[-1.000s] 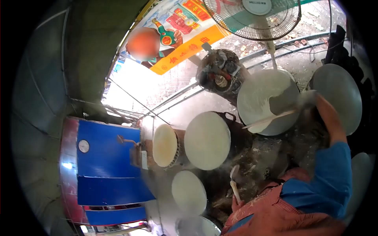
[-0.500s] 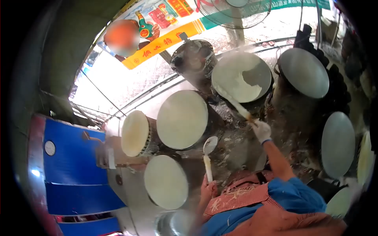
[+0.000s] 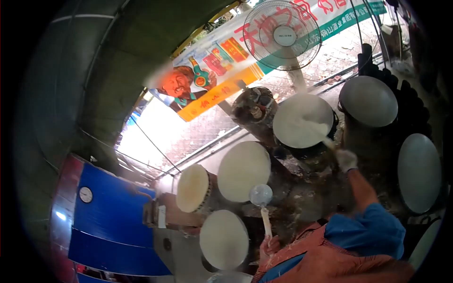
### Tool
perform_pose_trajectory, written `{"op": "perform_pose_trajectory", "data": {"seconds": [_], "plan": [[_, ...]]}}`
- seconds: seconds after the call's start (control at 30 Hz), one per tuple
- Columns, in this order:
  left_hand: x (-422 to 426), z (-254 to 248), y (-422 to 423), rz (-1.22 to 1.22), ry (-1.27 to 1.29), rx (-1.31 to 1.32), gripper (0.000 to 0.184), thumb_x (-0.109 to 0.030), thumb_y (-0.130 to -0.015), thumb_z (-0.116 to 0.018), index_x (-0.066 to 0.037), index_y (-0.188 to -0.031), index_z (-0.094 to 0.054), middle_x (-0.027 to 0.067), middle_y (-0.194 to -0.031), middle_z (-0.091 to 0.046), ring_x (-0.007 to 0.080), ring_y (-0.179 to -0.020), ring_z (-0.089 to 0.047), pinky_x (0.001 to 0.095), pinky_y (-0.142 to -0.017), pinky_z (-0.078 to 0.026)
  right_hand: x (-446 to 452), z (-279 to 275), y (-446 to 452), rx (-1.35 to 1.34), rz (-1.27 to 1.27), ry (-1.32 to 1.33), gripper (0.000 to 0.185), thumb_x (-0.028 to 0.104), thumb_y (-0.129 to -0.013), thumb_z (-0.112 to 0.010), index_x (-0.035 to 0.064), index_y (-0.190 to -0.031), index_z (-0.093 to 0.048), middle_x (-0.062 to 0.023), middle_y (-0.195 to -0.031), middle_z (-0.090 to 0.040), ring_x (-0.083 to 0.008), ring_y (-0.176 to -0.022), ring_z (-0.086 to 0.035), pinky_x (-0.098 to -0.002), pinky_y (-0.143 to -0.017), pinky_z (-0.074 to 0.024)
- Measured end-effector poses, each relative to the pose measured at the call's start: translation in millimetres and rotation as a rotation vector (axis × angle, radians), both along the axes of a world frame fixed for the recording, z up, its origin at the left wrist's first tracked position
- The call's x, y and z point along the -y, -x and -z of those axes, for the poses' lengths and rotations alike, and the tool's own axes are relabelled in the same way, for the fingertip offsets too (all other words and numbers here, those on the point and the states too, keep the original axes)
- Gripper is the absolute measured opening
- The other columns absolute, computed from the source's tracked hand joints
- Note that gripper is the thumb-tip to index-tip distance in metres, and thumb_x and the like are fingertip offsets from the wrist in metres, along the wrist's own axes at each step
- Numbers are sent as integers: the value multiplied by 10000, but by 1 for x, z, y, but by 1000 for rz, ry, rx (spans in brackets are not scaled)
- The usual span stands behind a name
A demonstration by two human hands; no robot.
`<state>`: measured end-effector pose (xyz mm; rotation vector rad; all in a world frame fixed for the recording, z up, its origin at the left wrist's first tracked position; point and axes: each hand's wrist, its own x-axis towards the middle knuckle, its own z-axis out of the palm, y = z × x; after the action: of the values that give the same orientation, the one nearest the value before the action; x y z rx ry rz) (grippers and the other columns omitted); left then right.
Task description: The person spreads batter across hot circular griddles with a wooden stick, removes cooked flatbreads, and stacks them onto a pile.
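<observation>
My left hand [image 3: 270, 246] is closed around the pale handle of a ladle [image 3: 260, 194], whose round bowl points away from me near the front griddles. My right hand [image 3: 347, 160], in a whitish glove, grips the brownish end of a long pale scraper [image 3: 329, 142]. The scraper's far part reaches over a round griddle [image 3: 288, 125]. Steam blurs that surface, so I cannot tell exactly where the scraper touches it. A white coating seems to cover the griddle.
More round, pale-topped griddles stand left, at a large one [image 3: 243, 172], a tilted-looking one [image 3: 191, 188] and a near one [image 3: 224, 240]. Greyer ones [image 3: 370, 101] are at right. Behind are a stove [image 3: 255, 111], a fan [image 3: 283, 35] and a banner [image 3: 222, 94].
The view has turned, shifting the scene right and down. The grey bare patch on the griddle no longer shows, and the scraper's far end has moved across to the griddle's right side. Both hands keep their tools.
</observation>
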<state>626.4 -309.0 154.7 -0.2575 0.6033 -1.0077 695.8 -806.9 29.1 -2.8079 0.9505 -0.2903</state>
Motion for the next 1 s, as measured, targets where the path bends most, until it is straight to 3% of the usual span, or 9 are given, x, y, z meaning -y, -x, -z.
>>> {"op": "perform_pose_trajectory", "data": {"seconds": [0.03,0.1,0.27,0.4,0.5,0.57,0.73,0.8,1.0], "plan": [[10,-16,1,150,-53,404,374,-360,-965,-467,-104,-709,-374,-23,-525,-311,75,-443,-308,213,-437,-307,17,-14,4,66,87,-94,267,300,-864,-502,138,-705,-642,-124,-713,-649,-305,-719,-652,-429,-627,-514],[21,-11,-7,144,-161,424,386,-369,-967,-462,-105,-699,-373,-20,-532,-321,81,-456,-314,226,-453,-316,20,-37,-14,403,152,-232,267,325,-856,-510,128,-754,-658,-137,-728,-641,-329,-743,-638,-439,-663,-503],[61,-12,-9,113,-323,326,403,-370,-961,-476,-115,-667,-370,-25,-505,-310,94,-436,-304,248,-438,-306,-25,-29,-14,222,-256,-259,256,354,-840,-534,147,-761,-662,-118,-725,-641,-333,-703,-626,-438,-625,-489],[82,-21,-19,181,-785,489,383,-317,-945,-512,-117,-650,-370,-40,-479,-297,88,-422,-319,238,-414,-294,65,-23,-10,247,1,-137,247,340,-838,-524,171,-724,-663,-118,-720,-642,-317,-630,-623,-440,-561,-483],[110,-18,-27,237,-717,240,346,-292,-922,-545,-135,-656,-389,-49,-477,-306,66,-420,-335,220,-386,-268,75,-22,-69,622,43,-66,213,332,-846,-525,170,-788,-650,-137,-697,-623,-311,-629,-617,-447,-554,-475],[117,-4,-47,269,-287,28,349,-302,-924,-542,-143,-654,-387,-49,-474,-301,63,-410,-321,218,-374,-258,40,-24,-46,344,-174,-150,209,356,-839,-535,182,-856,-649,-122,-666,-603,-299,-659,-619,-443,-586,-484],[136,1,-46,328,-393,330,363,-269,-955,-494,-117,-654,-359,-36,-470,-287,74,-393,-296,237,-378,-274,92,76,11,369,-26,-463,279,416,-874,-550,184,-905,-701,-140,-728,-633,-302,-695,-630,-395,-649,-498],[139,3,-45,317,-386,295,360,-265,-955,-491,-116,-655,-359,-34,-471,-289,76,-395,-299,237,-381,-278,126,-24,-54,310,103,-425,359,440,-888,-514,125,-928,-681,-150,-844,-653,-329,-775,-634,-418,-678,-480],[139,1,-57,279,-397,232,351,-254,-957,-482,-112,-659,-360,-31,-477,-296,81,-401,-307,236,-392,-291,164,-27,-139,702,26,-863,293,307,-827,-613,64,-974,-685,-133,-886,-686,-263,-841,-650,-363,-774,-480]]}}
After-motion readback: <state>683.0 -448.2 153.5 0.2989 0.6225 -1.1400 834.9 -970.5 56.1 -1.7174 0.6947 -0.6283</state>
